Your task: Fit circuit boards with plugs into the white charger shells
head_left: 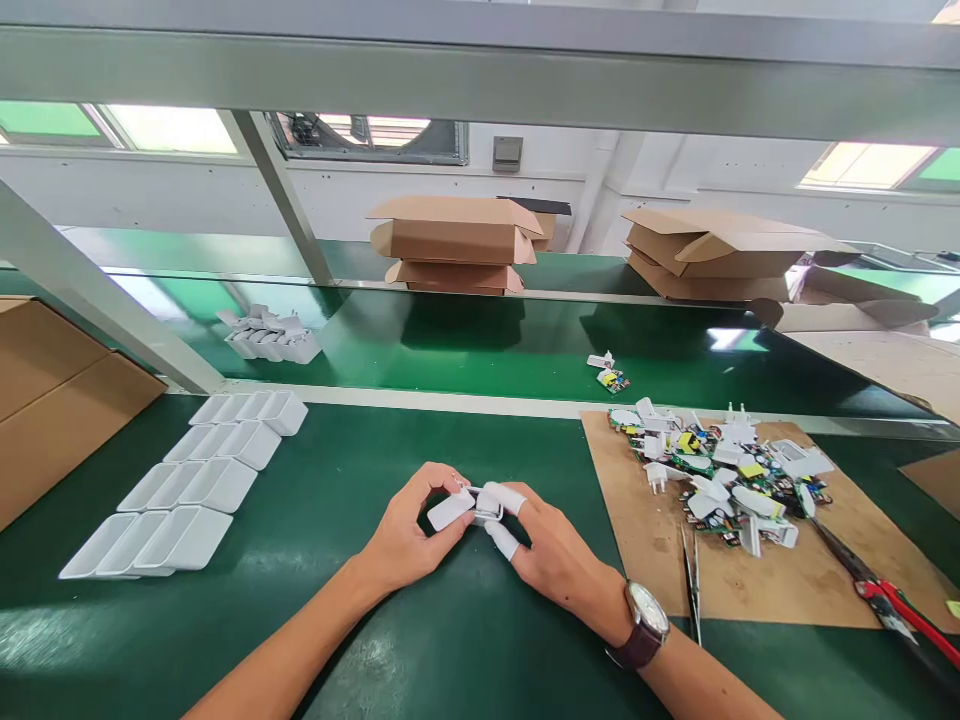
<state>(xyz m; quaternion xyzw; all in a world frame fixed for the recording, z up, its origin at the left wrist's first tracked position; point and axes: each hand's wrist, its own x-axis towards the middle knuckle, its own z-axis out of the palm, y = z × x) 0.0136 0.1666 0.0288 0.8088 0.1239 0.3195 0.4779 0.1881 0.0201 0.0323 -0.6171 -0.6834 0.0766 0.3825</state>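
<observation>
Over the middle of the green bench, both hands meet at small white plastic parts. My left hand (414,530) pinches a flat white piece (450,509) between thumb and fingers. My right hand (551,545), with white finger cots on thumb and index finger and a wristwatch (646,612) on the wrist, grips a small white plastic housing (488,507). The two parts touch or lie very close; the fingers partly hide them, so I cannot tell whether they are joined. To the left, rows of white plastic casings (206,535) lie open side up.
A heap of circuit boards and white plug parts (720,470) covers a brown cardboard sheet (652,570), with tweezers (691,590) and red-handled pliers (874,590). Behind runs a green conveyor (450,345) carrying more parts (270,335). Cardboard boxes (454,240) stand beyond; another box (67,390) is left.
</observation>
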